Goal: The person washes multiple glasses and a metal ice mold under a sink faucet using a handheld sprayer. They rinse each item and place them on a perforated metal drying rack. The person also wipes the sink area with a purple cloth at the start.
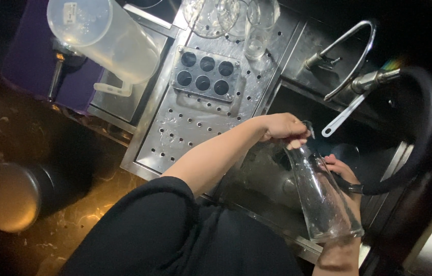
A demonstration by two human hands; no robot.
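1. Carafe (323, 199): clear glass, held tilted over the dark sink (272, 179), mouth up and away, base toward the person, presumably so drips fell into the basin.
2. Left hand (283, 128): fingers clamped on the neck, steadying it from above.
3. Right hand (343, 171): behind the glass body, fingers curled against it; grip only partly visible.
4. Perforated drainboard (195, 128): carried a six-hole rack (204, 74) and glasses (236, 20).
5. Plastic pitcher (103, 38): lay on its side, left of the drainboard.
6. Faucet (348, 56): arched over the sink, with a black hose (420, 128) beside it.
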